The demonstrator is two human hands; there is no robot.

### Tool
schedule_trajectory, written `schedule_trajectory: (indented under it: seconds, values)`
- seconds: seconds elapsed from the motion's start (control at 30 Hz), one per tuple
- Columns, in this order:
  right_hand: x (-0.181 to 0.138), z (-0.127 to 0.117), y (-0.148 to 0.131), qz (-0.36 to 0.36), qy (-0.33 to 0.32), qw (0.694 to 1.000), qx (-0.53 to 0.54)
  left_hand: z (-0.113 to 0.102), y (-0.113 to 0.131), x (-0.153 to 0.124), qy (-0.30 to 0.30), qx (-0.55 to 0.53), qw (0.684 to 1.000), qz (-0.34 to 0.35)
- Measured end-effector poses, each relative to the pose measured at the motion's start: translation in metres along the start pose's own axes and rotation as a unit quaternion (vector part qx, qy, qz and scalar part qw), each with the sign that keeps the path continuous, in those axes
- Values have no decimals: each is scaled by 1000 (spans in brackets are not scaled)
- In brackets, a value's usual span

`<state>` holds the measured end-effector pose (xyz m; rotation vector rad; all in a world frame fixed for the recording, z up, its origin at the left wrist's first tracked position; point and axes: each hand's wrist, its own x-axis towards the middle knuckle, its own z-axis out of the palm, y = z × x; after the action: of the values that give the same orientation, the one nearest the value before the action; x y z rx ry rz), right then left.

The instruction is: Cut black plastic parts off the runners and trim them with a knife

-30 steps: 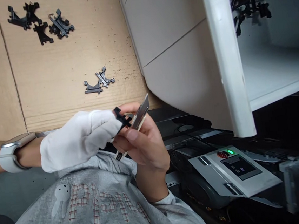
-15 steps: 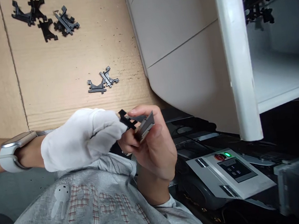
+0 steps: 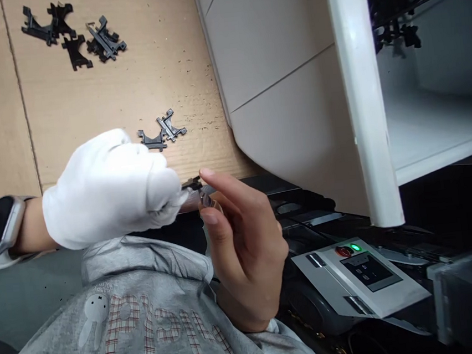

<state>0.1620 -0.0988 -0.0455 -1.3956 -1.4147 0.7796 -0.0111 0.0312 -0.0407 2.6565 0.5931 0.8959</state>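
My left hand (image 3: 114,186), in a white glove, is closed with a small black plastic part (image 3: 193,184) pinched at its fingertips. My right hand (image 3: 248,240), bare, grips a small flat metal blade (image 3: 207,200) between thumb and fingers. Seen nearly edge-on, the blade lies against or just beside the black part; I cannot tell whether they touch. The right index fingertip is at the part's far end. Just beyond the glove, two black bracket-like parts (image 3: 168,128) with curved cut-outs lie on the cardboard (image 3: 128,93).
Several similar black parts (image 3: 77,50) lie at the far left of the cardboard. A light grey bin (image 3: 285,83) stands to the right, with more black pieces (image 3: 395,11) beyond its edge. Lower right is a control panel (image 3: 370,270) with a red button and a lit green lamp.
My left hand has turned over, knuckles up, and shifted slightly up and left with the black part. My right hand has rotated, so the blade's broad face no longer shows.
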Motion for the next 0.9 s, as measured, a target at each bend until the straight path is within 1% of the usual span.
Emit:
schedule_trajectory:
  seconds: [0.03, 0.07, 0.17, 0.23, 0.33, 0.47, 0.53, 0.63, 0.77, 0.9]
  values:
    - [0, 0, -1, 1, 3, 1000, -5, -3, -1, 0, -13, 0, 1000, -9]
    - [1, 0, -2, 4, 4, 1000, -8, -5, -2, 1, -22, -1, 999, -32]
    - [1, -1, -2, 5, 1, 1000, -5, -9, 2, 3, -71, 2, 988, -135]
    - [0, -1, -3, 3, 5, 1000, 3, -9, 5, 3, -72, -5, 986, -152]
    - [1, -2, -4, -3, 11, 1000, -3, -7, 7, 4, -48, -20, 989, -136]
    - [4, -1, -3, -32, 5, 999, -12, -6, 8, 6, -48, -49, 989, -130]
    - [5, -1, -1, -32, 6, 999, -14, -6, 8, 7, -42, -60, 989, -129]
    - [5, -2, -1, -30, 6, 999, -25, -6, 10, 6, -32, -67, 989, -127]
    - [5, -3, -2, -26, 7, 999, -32, -6, 10, 3, -37, -80, 988, -125]
    - [6, -3, 1, 9, 10, 1000, -6, -5, 8, 1, -25, -52, 994, -91]
